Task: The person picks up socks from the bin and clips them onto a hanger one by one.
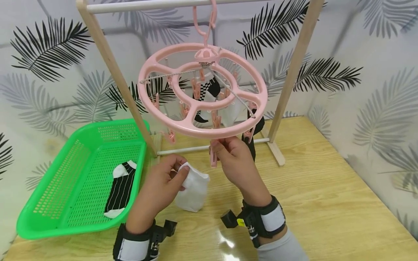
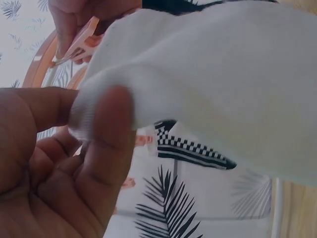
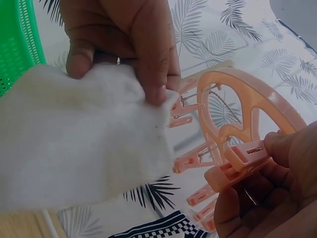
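My left hand [image 1: 163, 186] pinches a white sock [image 1: 193, 194] at its cuff, and the sock droops low over the table. In the left wrist view, the thumb lies across the ribbed edge of the sock [image 2: 208, 84]. My right hand [image 1: 237, 167] grips a pink clothespin [image 1: 213, 158] under the front rim of a round pink drying hanger [image 1: 192, 127]. The right wrist view shows the thumb on one handle of that clothespin [image 3: 247, 156], fingers behind it. The sock's cuff is just left of the clothespin, apart from it.
A checkered black-and-white sock [image 1: 209, 90] and a black sock [image 1: 259, 126] hang from other clips. The hanger hooks over a white bar [image 1: 140, 5] on wooden posts [image 1: 295, 69]. At left, a green basket [image 1: 24, 221] holds a black striped sock [image 1: 122, 190].
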### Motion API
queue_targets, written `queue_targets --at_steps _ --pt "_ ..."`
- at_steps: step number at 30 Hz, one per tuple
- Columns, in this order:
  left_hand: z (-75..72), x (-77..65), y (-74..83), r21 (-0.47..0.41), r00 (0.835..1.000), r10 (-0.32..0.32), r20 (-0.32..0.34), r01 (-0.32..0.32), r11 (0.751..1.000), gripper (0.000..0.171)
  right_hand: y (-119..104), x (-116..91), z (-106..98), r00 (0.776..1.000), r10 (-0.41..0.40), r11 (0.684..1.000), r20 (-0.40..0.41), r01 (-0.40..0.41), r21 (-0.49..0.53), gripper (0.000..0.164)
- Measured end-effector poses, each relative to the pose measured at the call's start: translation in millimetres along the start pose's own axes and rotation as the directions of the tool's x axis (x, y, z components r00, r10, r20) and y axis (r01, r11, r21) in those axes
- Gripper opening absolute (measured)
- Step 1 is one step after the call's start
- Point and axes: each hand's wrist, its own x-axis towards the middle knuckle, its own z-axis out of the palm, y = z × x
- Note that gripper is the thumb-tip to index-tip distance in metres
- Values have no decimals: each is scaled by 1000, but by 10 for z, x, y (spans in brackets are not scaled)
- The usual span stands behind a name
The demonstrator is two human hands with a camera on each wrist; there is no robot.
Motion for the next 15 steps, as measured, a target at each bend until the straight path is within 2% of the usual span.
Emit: queue_targets --at_steps 4,10,15 --pt "75 22 9 -75 999 -21 -34 19 997 7 -5 -9 2 1000 -7 1000 9 7 -1 15" --pt "208 57 24 -195 996 -55 -76 39 980 7 2 -8 8 1000 -17 1000 23 17 5 17" --pt "282 63 54 -242 994 -42 -101 16 970 8 3 -5 17 999 -18 1000 26 18 20 18"
